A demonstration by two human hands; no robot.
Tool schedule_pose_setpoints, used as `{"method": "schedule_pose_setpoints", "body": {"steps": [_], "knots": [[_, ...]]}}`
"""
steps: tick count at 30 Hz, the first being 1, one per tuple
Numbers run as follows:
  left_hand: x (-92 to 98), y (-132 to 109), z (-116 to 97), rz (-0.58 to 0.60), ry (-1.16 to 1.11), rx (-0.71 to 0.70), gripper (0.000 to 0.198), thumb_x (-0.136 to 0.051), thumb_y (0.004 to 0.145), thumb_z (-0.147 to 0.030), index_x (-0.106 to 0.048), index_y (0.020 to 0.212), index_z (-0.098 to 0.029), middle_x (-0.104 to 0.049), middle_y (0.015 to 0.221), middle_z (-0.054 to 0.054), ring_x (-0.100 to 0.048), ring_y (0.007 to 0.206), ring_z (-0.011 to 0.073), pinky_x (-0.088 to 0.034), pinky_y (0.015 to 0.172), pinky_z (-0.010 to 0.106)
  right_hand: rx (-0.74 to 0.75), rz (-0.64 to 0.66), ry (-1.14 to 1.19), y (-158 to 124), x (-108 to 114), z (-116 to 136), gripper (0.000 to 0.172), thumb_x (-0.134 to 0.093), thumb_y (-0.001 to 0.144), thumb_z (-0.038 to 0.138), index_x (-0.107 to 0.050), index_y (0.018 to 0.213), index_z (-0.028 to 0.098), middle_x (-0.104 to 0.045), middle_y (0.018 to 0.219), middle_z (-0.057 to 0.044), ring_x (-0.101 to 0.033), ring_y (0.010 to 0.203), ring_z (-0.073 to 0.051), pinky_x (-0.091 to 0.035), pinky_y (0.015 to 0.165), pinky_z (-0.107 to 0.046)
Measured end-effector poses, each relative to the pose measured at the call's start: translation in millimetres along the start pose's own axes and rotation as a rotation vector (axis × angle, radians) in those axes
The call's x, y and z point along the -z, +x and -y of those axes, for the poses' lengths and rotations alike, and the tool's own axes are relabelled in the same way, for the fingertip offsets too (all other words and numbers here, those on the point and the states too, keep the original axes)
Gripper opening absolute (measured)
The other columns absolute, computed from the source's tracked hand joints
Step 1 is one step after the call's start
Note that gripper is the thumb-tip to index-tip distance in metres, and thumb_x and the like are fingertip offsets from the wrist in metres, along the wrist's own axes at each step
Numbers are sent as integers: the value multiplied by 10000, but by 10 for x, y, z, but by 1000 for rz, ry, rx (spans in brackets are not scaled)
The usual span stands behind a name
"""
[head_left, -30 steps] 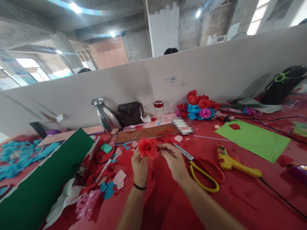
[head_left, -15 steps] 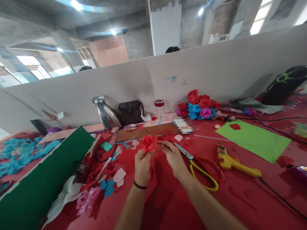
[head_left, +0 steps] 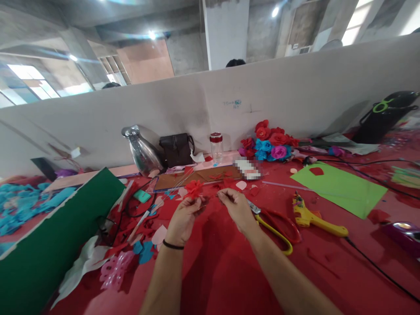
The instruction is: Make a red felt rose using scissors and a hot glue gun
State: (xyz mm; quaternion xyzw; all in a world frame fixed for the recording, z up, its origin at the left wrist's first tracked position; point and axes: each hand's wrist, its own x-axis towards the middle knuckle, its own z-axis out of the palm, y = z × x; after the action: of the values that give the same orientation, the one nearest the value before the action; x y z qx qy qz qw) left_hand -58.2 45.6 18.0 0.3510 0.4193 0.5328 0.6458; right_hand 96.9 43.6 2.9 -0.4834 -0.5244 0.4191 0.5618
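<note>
A red paper flower (head_left: 193, 188) is pinched in the fingers of my left hand (head_left: 184, 218), its petals facing up and away from me. My right hand (head_left: 234, 208) is a short way to the right, thumb and fingertips pressed together. Whatever sits between those fingertips is too small to make out. Partly behind my right forearm lie scissors (head_left: 278, 227) with one red and one yellow handle. A yellow glue gun (head_left: 318, 221) rests farther right on the red tabletop (head_left: 210, 271).
Petal scraps (head_left: 159, 235) and a pink plastic butterfly-shaped piece (head_left: 116, 269) lie left, beside a green board (head_left: 75, 227). Behind are a steel flask (head_left: 142, 153), a dark bag (head_left: 177, 151), a jar (head_left: 216, 148) and finished paper flowers (head_left: 278, 139). Green paper (head_left: 341, 188) lies right.
My hands have moved apart: the left one has gone left and tilted the red flower away. The right hand's fingers have closed more tightly. The view has shifted slightly.
</note>
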Motion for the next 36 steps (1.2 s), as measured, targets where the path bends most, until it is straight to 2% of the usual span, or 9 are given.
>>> {"method": "schedule_pose_setpoints", "body": {"steps": [4, 10, 14, 17, 22, 26, 29, 33, 36], "knots": [[101, 51, -55, -229, 125, -127, 161, -785, 522, -224, -668, 608, -154, -668, 656, 12, -596, 679, 117, -438, 684, 226, 63, -92, -372, 12, 59, -58, 209, -509, 820, 320, -668, 775, 192, -690, 752, -43, -594, 685, -186, -412, 662, -281], [42, -4, -124, -225, 66, -153, 220, -784, 488, -273, -690, 634, -138, -648, 618, 9, -547, 566, 90, -398, 560, 221, 120, 40, -831, 1, 68, -179, 243, -475, 797, 90, -701, 824, 176, -707, 854, -108, -625, 799, -224, -417, 751, -314], [-41, -30, -82, -237, 81, -244, 224, -772, 522, -297, -698, 647, -126, -649, 601, 26, -560, 564, 108, -409, 555, 231, 193, -34, -876, -31, 25, -151, 231, -539, 753, 102, -711, 887, 181, -679, 1027, -122, -566, 984, -270, -391, 868, -376], [-90, -44, -24, -184, 100, -263, 183, -731, 597, -300, -699, 671, -136, -642, 592, 16, -559, 558, 101, -402, 545, 216, 200, -88, -755, -50, 4, -62, 230, -498, 804, 159, -700, 905, 206, -695, 950, -85, -585, 916, -243, -414, 840, -365], [-173, -49, 87, -125, 148, -287, 196, -701, 637, -330, -665, 630, -137, -619, 578, 10, -543, 554, 102, -416, 572, 226, 173, -3, -599, -65, -5, 49, 251, -463, 812, 144, -703, 859, 203, -716, 897, -77, -632, 846, -219, -443, 791, -326], [-190, -37, 128, -164, 163, -290, 226, -697, 629, -355, -669, 637, -131, -620, 588, 13, -546, 568, 111, -433, 614, 250, 148, 60, -789, -160, 42, 133, 325, -480, 856, 358, -661, 1080, 206, -692, 1042, -127, -610, 965, -282, -431, 806, -388], [-174, -26, 132, -233, 197, -293, 248, -691, 630, -365, -682, 712, -131, -608, 575, 1, -529, 542, 104, -411, 575, 241, 218, -10, -977, -297, 277, 231, 339, -583, 782, 408, -663, 1072, 251, -646, 1163, -108, -544, 1079, -318, -388, 877, -432], [-166, -19, 135, -260, 255, -323, 256, -678, 648, -375, -672, 709, -127, -564, 533, -20, -458, 482, 83, -342, 492, 216, 147, -67, -1083, -471, 996, 231, 340, -362, 883, 327, -690, 888, 239, -718, 815, -71, -639, 754, -233, -450, 757, -368], [-176, -18, 145, -271, 254, -321, 270, -680, 644, -355, -681, 781, -122, -582, 556, -16, -451, 483, 81, -340, 487, 213, 180, -162, -1328, -574, 1607, 51, 371, -420, 769, 209, -653, 1057, 229, -670, 1091, -84, -595, 991, -273, -431, 863, -400]]}}
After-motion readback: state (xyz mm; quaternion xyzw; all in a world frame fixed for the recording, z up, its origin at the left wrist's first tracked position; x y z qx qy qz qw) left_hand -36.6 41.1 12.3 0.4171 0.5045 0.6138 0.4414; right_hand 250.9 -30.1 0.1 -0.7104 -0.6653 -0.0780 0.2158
